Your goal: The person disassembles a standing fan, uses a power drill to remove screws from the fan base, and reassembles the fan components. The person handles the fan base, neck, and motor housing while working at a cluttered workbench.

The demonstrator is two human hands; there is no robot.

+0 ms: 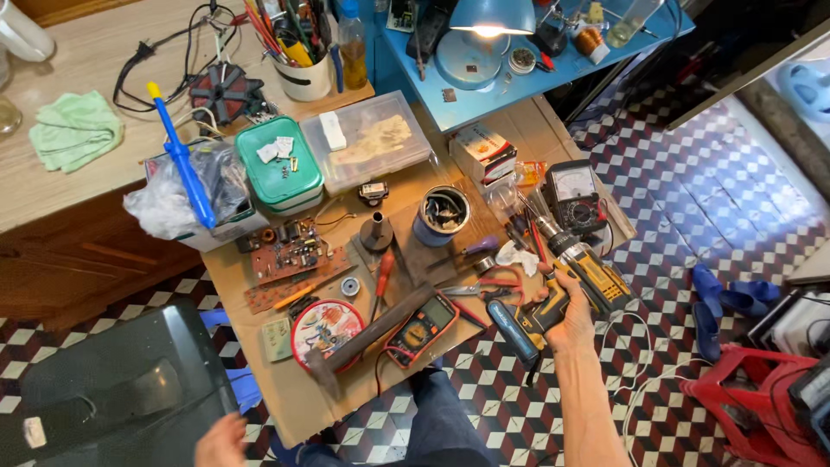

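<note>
The right hand (566, 316) is gripping a yellow and black cordless drill (571, 277), its fingers (553, 275) wrapping closed around the handle, the chuck pointing up and away beyond the fingertips toward an analog meter (575, 192). Red-handled pliers (493, 285) are lying just left of those fingers. The left hand (220, 441) is hovering low beside a black case (121, 389), fingers out of view, so I cannot tell their state.

Two multimeters (421, 326) (574, 195), two circuit boards (290, 251) (278, 292), one cordless drill (562, 277), one green tin (278, 164), one desk lamp (490, 19).
</note>
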